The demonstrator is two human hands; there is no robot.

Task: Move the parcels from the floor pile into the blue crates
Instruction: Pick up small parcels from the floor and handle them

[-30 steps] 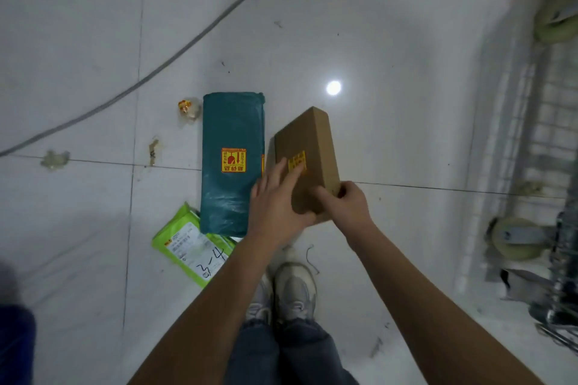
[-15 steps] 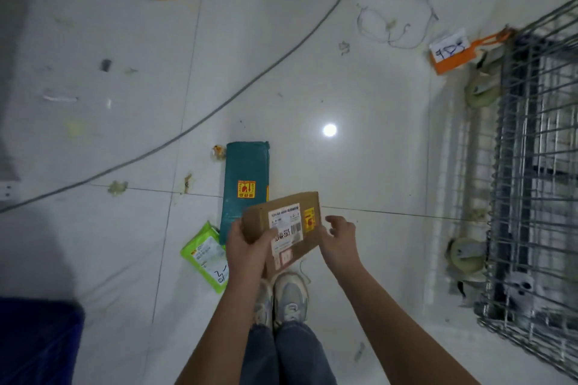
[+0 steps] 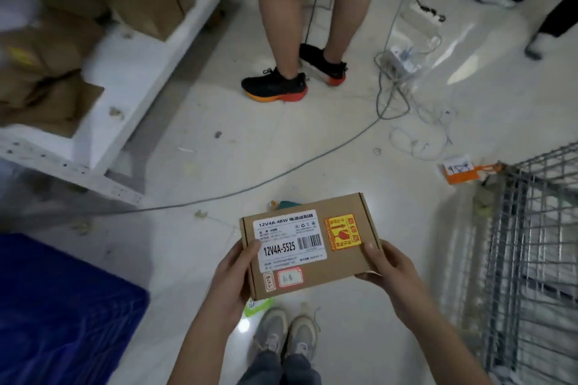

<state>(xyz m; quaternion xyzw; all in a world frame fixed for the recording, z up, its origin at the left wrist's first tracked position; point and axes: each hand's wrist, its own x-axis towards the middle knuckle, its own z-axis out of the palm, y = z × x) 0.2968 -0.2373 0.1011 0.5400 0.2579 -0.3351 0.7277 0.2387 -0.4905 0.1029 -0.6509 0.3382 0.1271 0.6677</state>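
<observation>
While label-up above the floor, the cardboard parcel [image 3: 308,244] between gripping left hand [image 3: 233,278] and right hand [image 3: 389,272].

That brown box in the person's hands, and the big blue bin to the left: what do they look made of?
The flat brown box looks like matte cardboard: folded flap edges and printed paper stickers show on it. Left hand and right hand grip its ends. The blue crate is probably moulded plastic, evenly coloured and faintly glossy, but it is blurred.

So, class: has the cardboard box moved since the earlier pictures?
Yes. The cardboard box, then beside the teal parcel on the floor, is now lifted over it, label up, held by left hand and right hand.
</observation>
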